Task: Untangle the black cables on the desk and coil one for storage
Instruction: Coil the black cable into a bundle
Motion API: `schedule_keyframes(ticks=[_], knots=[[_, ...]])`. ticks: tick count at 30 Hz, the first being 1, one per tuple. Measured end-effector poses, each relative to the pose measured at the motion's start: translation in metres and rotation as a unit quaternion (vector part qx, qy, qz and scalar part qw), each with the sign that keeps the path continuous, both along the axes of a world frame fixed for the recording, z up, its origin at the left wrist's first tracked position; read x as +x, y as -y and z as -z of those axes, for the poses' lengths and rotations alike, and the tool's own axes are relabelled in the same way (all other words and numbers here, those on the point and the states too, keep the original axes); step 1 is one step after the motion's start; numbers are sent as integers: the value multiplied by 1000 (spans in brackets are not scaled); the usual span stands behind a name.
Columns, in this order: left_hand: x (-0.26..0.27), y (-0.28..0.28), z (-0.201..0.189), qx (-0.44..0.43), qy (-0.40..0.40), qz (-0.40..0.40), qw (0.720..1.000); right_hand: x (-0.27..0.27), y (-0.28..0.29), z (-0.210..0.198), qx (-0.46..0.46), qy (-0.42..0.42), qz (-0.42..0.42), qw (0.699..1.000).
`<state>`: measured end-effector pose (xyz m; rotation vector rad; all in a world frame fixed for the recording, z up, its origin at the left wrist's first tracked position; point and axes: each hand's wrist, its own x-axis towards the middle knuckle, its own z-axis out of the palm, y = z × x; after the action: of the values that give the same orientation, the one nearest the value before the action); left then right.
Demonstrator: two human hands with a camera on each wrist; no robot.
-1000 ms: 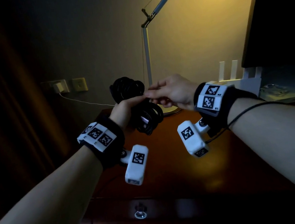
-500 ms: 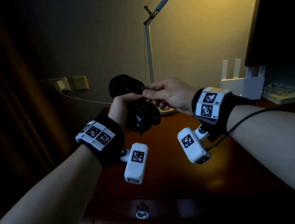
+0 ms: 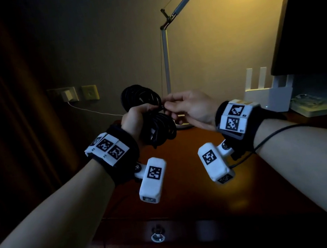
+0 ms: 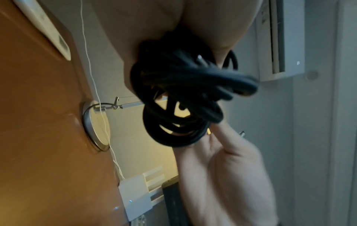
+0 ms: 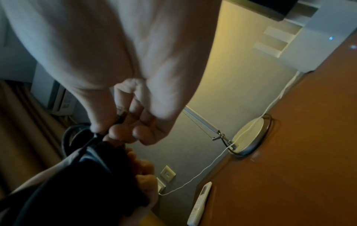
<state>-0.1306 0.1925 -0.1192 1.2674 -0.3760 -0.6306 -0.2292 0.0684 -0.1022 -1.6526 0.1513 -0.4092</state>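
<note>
A bundle of black cable (image 3: 152, 115) in several loops is held up above the dark wooden desk (image 3: 188, 173). My left hand (image 3: 135, 117) grips the bundle round its middle, loops sticking out above and below the fist. In the left wrist view the black cable (image 4: 185, 97) hangs in tangled loops below the palm, a metal plug tip showing among them. My right hand (image 3: 185, 107) meets the bundle from the right and pinches a cable end between thumb and fingers. The right wrist view shows that right hand (image 5: 115, 125) pinching the thin black cable end (image 5: 120, 117) just above the bundle.
A desk lamp with a round base (image 3: 182, 124) and thin arm (image 3: 166, 62) stands behind the hands. A white router (image 3: 268, 95) sits at back right. A white charger (image 3: 67, 95) with its thin white wire is plugged into the wall. A white remote (image 5: 199, 203) lies near the desk's left edge.
Both hands with the bundle have stayed in nearly the same place above the desk. The right fingers have shifted slightly on the cable end by the left fist.
</note>
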Motion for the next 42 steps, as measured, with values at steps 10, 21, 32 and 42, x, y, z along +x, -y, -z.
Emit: schedule_keyframes(ticks=[10,21,32,42], knots=[[-9,-2,-6,-3,-9,102,995,0,6,5,-59,19,13,998],[-18,-4,-8,-39,16,183,982,-2,9,1,-40,-3,-19,999],[-23,0,-6,-84,40,183,979,-3,14,5,25,41,27,998],[-15,5,-4,-73,30,169,982,-1,11,3,-118,98,173,973]])
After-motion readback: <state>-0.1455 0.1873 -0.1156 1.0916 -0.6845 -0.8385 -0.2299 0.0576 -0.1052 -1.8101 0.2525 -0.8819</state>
